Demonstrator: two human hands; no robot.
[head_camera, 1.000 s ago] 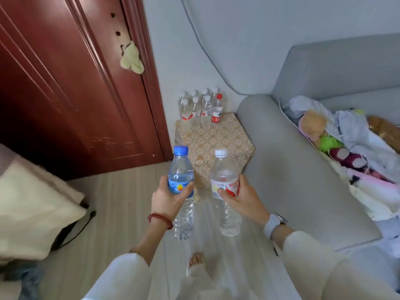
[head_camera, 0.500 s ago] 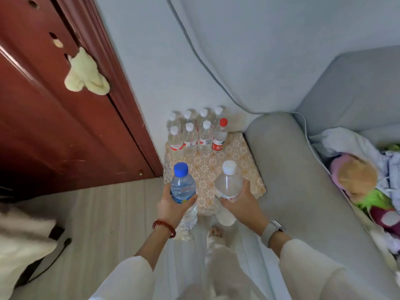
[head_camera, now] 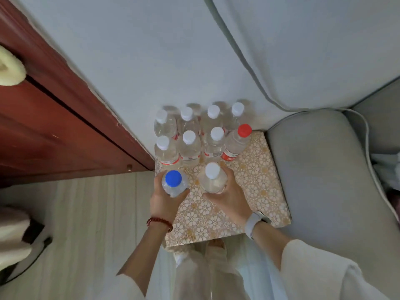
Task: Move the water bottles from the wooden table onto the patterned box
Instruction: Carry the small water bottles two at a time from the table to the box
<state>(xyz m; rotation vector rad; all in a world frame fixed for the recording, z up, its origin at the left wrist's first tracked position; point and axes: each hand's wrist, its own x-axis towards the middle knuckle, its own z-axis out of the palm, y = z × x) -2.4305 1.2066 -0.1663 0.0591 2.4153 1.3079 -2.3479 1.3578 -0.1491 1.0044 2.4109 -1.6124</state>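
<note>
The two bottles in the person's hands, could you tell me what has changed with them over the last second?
Both hands carried their bottles forward: the left hand brought the blue-capped bottle and the right hand the white-capped bottle over the patterned box. Neither grip changed. The eight bottles at the back stayed put.

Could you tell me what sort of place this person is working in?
Most likely a living room at home: a grey sofa stands against the wall beside a dark red wooden door, on pale wood-look flooring. The patterned box sits in the corner between them.
</note>
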